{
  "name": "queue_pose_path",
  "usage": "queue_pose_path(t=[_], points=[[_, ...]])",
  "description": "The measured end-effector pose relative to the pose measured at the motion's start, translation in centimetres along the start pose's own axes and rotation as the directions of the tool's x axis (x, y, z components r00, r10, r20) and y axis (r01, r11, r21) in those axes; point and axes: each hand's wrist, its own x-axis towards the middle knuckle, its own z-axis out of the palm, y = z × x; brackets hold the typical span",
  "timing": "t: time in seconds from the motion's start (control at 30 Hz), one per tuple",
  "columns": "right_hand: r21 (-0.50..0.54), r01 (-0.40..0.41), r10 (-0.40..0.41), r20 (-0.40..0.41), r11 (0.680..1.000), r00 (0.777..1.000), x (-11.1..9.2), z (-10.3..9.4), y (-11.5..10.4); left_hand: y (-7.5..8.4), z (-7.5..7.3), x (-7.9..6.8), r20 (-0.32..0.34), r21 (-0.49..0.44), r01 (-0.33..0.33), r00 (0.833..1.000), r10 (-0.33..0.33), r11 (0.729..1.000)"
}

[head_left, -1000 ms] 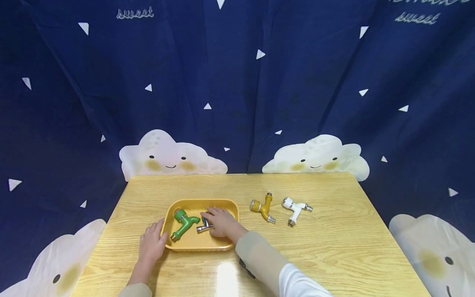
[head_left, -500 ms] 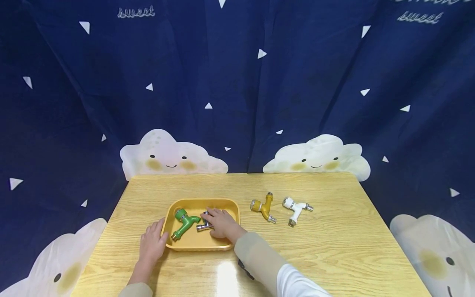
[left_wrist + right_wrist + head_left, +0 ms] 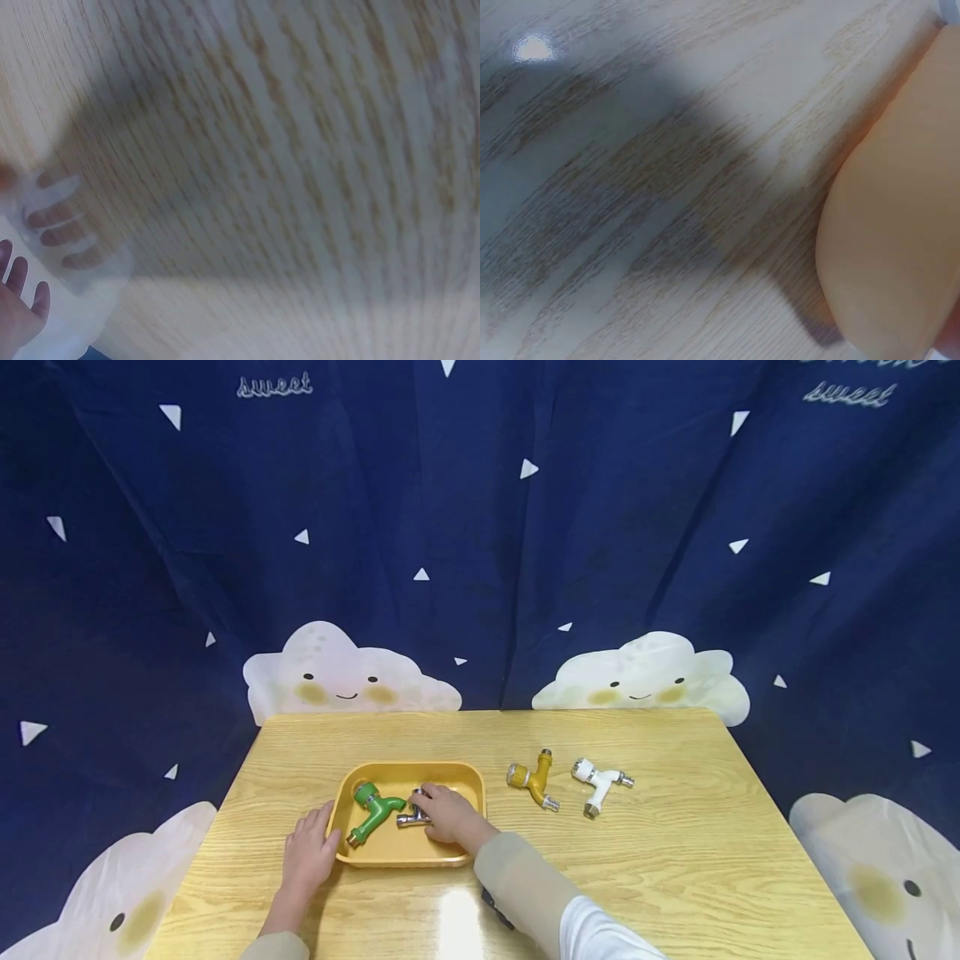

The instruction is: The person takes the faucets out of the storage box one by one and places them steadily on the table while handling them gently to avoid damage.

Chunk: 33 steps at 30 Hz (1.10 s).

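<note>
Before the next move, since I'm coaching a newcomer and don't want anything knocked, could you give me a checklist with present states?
1. Left hand at the tray's left rim: ok.
2. Right hand over the chrome tap: ok, fingers curve over it.
3. Firmness of that grip: cannot tell, the hand hides part of the tap.
4. Green tap apart from the chrome one: cannot tell, they lie very close.
5. Yellow tap and white tap outside the tray: ok, both on the table.
6. Chrome tap visible in either wrist view: not ok.
</note>
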Motion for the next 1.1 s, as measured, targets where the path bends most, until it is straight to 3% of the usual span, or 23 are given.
queue_pose_path(t=[0.47,1.1], points=[[-0.011,0.014,-0.015,-0.035,1.000,0.999,-0.09,0.65,0.16,0.12,-0.13,-0.15,0.009,0.004,0.001,1.000,-0.001,1.000],[0.056,-0.007,0.006,0.028,0.998,1.000,-0.41,0.24,0.35,0.12,-0.10,-0.11,0.002,-0.001,0.013,1.000,-0.013,1.000]])
